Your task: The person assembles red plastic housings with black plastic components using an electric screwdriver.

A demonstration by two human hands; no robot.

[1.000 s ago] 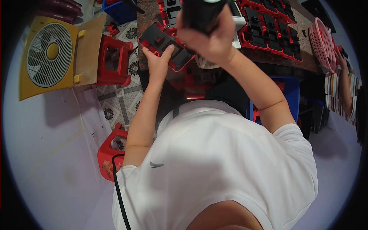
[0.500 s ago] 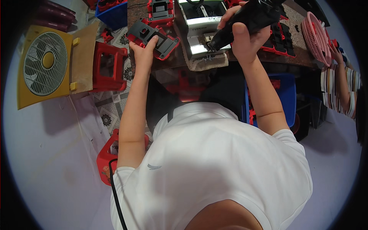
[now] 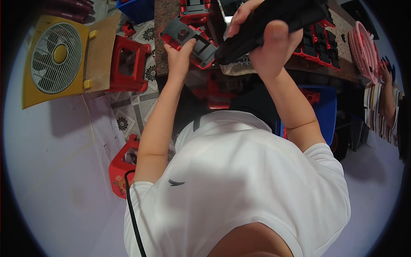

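Head view: the left hand (image 3: 180, 53) is clamped on a red-and-grey part (image 3: 188, 40) at the table (image 3: 165, 25) edge. The right hand (image 3: 272, 47) grips a black tool (image 3: 274, 21), its tip just beside the part. More red parts (image 3: 319, 40) lie on the table, seemingly awaiting work.
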